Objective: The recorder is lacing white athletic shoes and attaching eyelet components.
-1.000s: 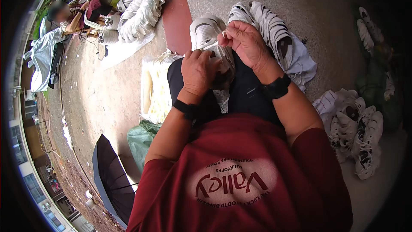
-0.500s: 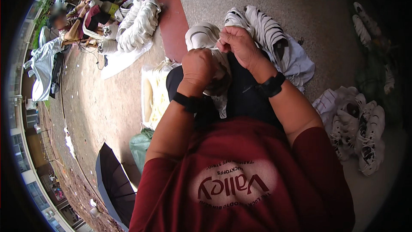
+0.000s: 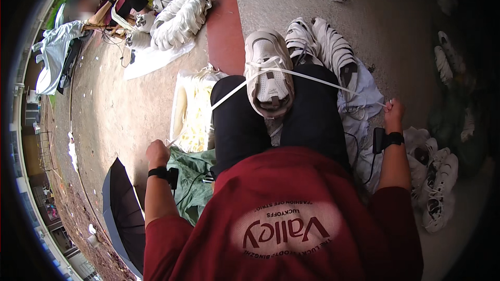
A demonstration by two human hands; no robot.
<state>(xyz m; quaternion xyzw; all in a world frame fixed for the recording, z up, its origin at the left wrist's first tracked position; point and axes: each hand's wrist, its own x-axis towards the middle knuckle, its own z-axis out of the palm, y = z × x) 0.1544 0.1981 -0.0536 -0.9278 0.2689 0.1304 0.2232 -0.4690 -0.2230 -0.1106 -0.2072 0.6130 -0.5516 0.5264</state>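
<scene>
A beige and white sneaker [image 3: 270, 49] rests between my black-trousered knees, its toe pointing away from me. A white shoelace [image 3: 317, 79] runs through it near the toe, and both ends stretch outward, nearly straight. Out to the left, my left hand [image 3: 158, 153] is closed on one end, above a green sack. Far out to the right, my right hand [image 3: 394, 110] pinches the other end between its fingers. Neither hand touches the sneaker itself.
Left of my knees stands a white box [image 3: 195, 109] of pale laces. Beyond my right knee lies a row of nested sneakers [image 3: 333, 44]; more sneakers [image 3: 440, 184] lie at the right. A dark umbrella [image 3: 122, 213] stands at lower left. Another person [image 3: 101, 13] sits near shoe uppers at upper left.
My hands have moved from close together over the sneaker to wide apart, drawing the shoelace out to both sides. The sneaker is now uncovered.
</scene>
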